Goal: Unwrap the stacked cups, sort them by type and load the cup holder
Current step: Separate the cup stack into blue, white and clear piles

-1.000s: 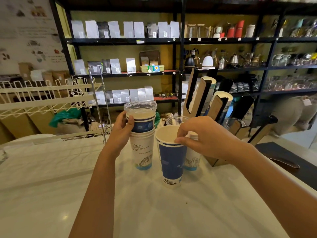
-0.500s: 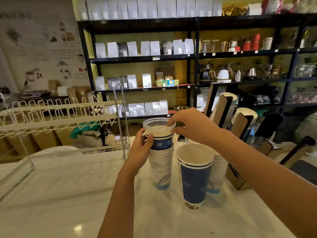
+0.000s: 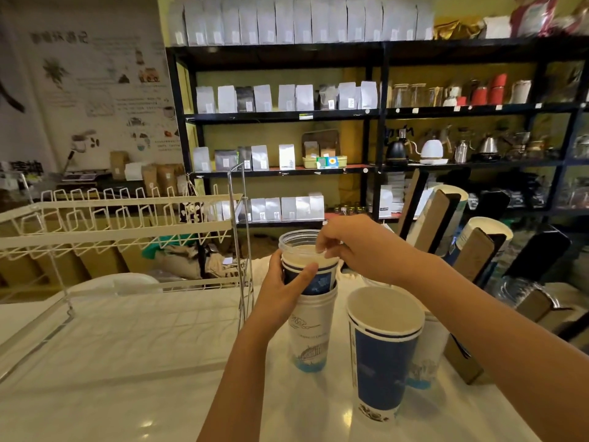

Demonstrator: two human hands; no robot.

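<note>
Pulling the clear cup (image 3: 298,242) off the stack (image 3: 310,317)

Left hand (image 3: 283,293) grips the stack, right hand (image 3: 347,242) pinches the rim; a jerk could topple it.

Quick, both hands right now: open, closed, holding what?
Left hand: closed around the stacked paper cups, steadying them.
Right hand: fingers pinching the rim of the clear plastic cup on top of the stack.

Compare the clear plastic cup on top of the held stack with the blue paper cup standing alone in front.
The clear plastic cup is see-through and nested atop a stack; the blue paper cup is opaque, printed, and stands alone on the counter. The right hand pinches the clear cup's rim; nothing touches the blue cup. Both are upright and open-topped.
</note>
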